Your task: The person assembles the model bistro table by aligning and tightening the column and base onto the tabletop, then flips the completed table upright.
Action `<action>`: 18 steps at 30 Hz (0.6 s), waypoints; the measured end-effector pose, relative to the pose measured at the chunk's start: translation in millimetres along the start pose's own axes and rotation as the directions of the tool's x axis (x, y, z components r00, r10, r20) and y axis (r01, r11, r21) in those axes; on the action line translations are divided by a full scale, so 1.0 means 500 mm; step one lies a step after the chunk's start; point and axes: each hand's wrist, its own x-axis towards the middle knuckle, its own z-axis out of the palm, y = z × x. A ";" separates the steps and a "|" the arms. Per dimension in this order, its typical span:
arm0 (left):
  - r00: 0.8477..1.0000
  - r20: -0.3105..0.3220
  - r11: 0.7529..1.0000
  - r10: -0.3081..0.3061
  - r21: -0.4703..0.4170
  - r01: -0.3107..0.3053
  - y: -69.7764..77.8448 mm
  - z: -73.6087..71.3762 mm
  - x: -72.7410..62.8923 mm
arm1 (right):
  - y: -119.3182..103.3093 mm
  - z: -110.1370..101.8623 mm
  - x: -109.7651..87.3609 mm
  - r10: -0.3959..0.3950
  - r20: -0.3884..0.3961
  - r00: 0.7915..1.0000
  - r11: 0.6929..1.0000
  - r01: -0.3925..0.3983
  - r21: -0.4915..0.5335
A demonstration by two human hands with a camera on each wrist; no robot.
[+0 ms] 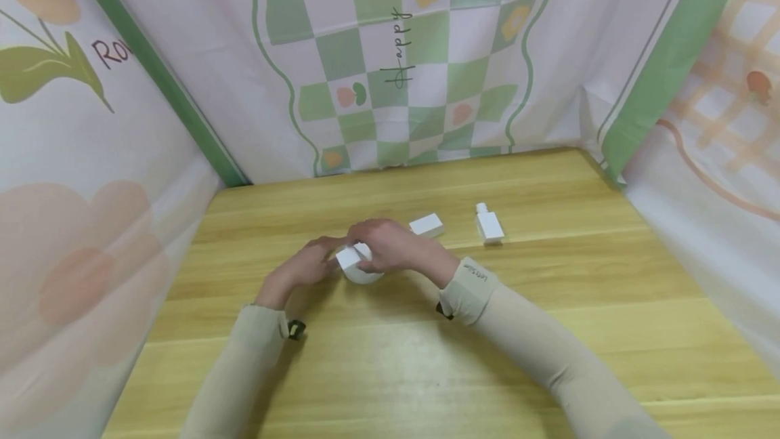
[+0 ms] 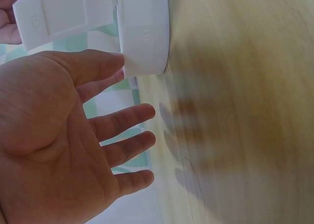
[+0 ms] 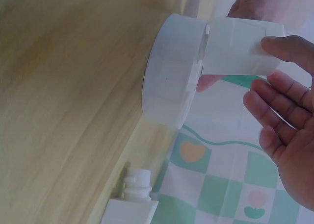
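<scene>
Grip of the right hand (image 1: pixel 393 246): closed to a pinch on a white rectangular block (image 3: pixel 235 47), the thumb lying against one broad face. Grip of the left hand (image 1: pixel 307 264): spread wide, with three fingers extended and apart, while thumb and index fingertip touch the rim of a round white base (image 3: pixel 169 72). Patterned cloth (image 1: pixel 390 73), green-checked on the far panel, bounds the tabletop (image 1: pixel 390 371) at the back and both sides. Pale sleeves (image 1: pixel 533 330) cover the forearms. Between the hands, the base rests on the tabletop; the block rises from its upper face, though whether the two are joined cannot be told. Well to the right, a white bottle (image 1: pixel 489 227) lies with its neck pointing away from the person. Between bottle and right hand lies a second white piece (image 1: pixel 428 225), partly hidden. Dark fittings (image 1: pixel 296 329) show at the cuffs.
</scene>
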 end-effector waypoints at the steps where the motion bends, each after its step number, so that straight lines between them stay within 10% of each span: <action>1: 1.000 -0.001 1.000 -0.003 -0.001 0.003 0.000 0.000 -0.001 | 0.000 0.001 0.000 0.002 0.005 1.000 1.000 -0.002 0.024; 18: 0.998 0.010 0.998 -0.064 0.024 0.064 0.006 -0.001 -0.005 | 0.009 0.003 -0.005 0.059 0.036 0.998 0.992 -0.055 -0.116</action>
